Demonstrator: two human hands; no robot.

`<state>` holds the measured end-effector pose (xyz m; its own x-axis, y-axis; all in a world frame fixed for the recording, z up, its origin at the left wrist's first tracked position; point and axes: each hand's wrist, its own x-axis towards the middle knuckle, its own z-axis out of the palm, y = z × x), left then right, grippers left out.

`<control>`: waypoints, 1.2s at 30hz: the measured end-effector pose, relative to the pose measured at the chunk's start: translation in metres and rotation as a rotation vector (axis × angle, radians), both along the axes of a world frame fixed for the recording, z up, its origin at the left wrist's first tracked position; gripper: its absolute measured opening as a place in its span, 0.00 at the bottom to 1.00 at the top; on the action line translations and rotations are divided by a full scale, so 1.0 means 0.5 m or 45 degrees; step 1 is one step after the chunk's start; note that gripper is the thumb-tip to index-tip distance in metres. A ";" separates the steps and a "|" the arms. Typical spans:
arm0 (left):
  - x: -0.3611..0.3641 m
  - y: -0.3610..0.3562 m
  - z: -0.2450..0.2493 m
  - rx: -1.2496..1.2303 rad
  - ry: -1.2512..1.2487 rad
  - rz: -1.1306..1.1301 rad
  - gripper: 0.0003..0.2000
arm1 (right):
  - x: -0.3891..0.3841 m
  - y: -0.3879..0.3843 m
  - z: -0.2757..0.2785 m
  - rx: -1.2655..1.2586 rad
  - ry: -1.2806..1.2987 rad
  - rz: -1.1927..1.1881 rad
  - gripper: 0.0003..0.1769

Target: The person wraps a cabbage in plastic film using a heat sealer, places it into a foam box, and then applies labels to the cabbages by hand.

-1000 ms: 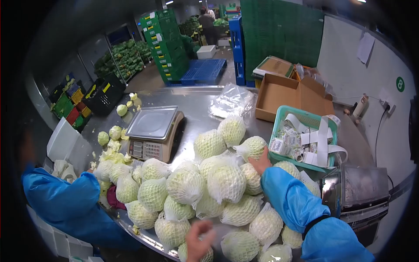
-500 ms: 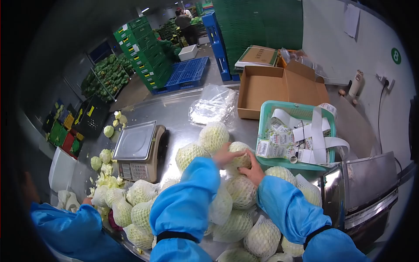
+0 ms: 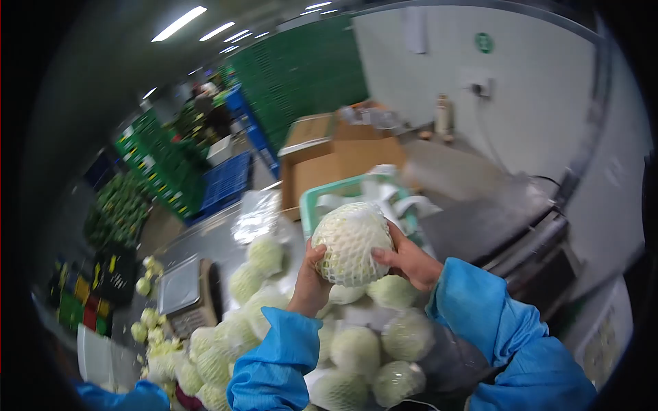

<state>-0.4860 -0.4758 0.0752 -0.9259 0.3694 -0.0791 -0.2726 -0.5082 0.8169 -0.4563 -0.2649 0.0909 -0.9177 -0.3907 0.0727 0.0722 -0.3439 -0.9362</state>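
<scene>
A round pale cabbage [image 3: 352,245] in a white foam net is held up in front of me, above the pile. My left hand [image 3: 312,277] grips its left side, thumb against the net. On the right side, my right hand [image 3: 410,259] is closed on the same cabbage, its thumb across the front. Below lie several more netted cabbages [image 3: 355,351], some with a glossy clear wrap. Behind the held cabbage stands a mint-green basket [image 3: 312,203] with white label strips [image 3: 384,179], partly hidden.
A weighing scale [image 3: 184,291] stands on the metal table at left, near loose cabbage leaves [image 3: 161,342]. Beyond are clear plastic bags [image 3: 257,218] and an open cardboard box [image 3: 322,168]. A metal machine [image 3: 507,233] is at right. Another person's blue sleeve [image 3: 127,397] shows bottom left.
The view has swung to the right. Both hands have lifted a netted cabbage off the pile and brought it closer to me; before, they were around it on the table.
</scene>
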 end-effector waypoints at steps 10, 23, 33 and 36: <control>0.013 0.544 0.033 -0.633 -0.176 -0.499 0.35 | 0.081 0.532 -0.027 0.334 -0.465 -0.216 0.35; -0.074 0.636 -0.090 -0.975 0.151 -0.400 0.44 | -0.002 0.696 -0.131 0.698 -0.205 -0.309 0.42; -0.069 0.637 -0.075 -0.726 0.235 -0.646 0.43 | 0.024 0.712 -0.095 0.734 -0.368 -0.031 0.36; -0.058 0.609 -0.106 -0.902 0.486 -0.448 0.44 | 0.045 0.746 -0.089 0.768 -0.231 -0.105 0.32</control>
